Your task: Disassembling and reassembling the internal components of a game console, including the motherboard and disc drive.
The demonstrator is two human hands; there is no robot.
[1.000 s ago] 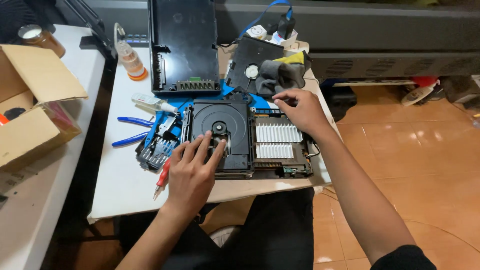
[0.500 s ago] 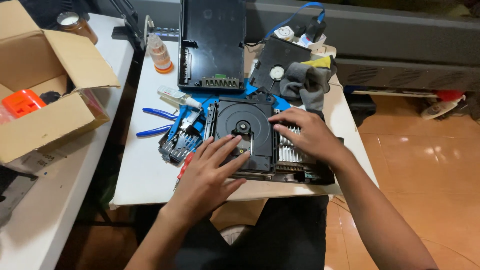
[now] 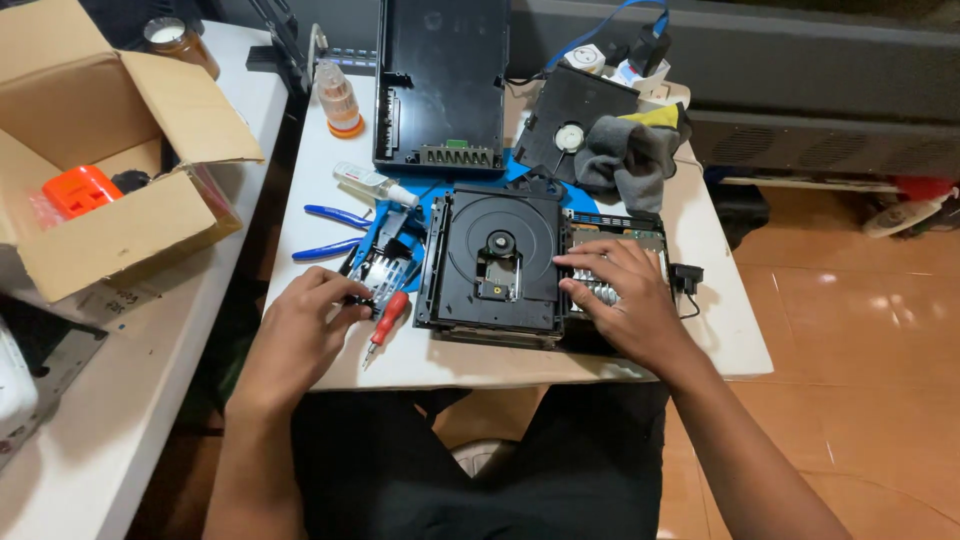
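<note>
Looking down from a head camera, an open cardboard box sits far left on a side surface, an orange object inside it. On the white tabletop next to it stand a small bottle with an orange base and blue-handled pliers. The left hand rests at the tabletop's near edge, fingers curled loosely around a small dark piece at the edge of a clear bit case; whether that grip is fully closed cannot be told. A red-handled screwdriver lies just beside this hand. In the middle lies an opened black disc drive unit, its round tray well facing up, with a black cover panel behind it. The right hand lies flat, fingers spread and open, on the metal-finned part just right of the drive, holding nothing. Behind it lie a grey cloth and another black module.
</note>
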